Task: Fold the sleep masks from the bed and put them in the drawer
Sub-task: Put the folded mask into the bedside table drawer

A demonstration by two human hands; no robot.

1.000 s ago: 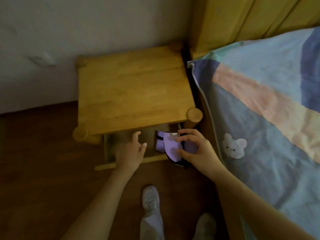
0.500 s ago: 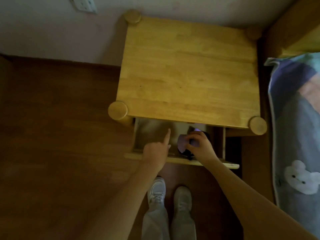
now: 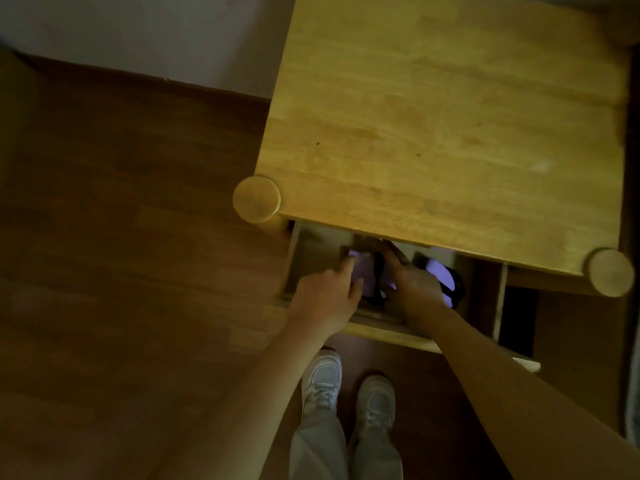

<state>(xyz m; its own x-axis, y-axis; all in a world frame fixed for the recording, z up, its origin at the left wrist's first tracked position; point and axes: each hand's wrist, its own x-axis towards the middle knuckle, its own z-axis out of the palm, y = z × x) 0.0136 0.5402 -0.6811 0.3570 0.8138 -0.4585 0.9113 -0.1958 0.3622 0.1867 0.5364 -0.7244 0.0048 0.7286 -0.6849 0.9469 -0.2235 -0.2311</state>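
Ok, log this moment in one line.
drawer open | both hands on folded sleep mask inside | second mask at right

We are looking at a home bedroom: a wooden nightstand (image 3: 446, 133) is standing against a pale wall (image 3: 138, 32) on a dark wood floor (image 3: 121, 237).

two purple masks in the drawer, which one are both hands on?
The left sleep mask: left hand and right hand both touch it. The right sleep mask lies untouched beside the right hand.
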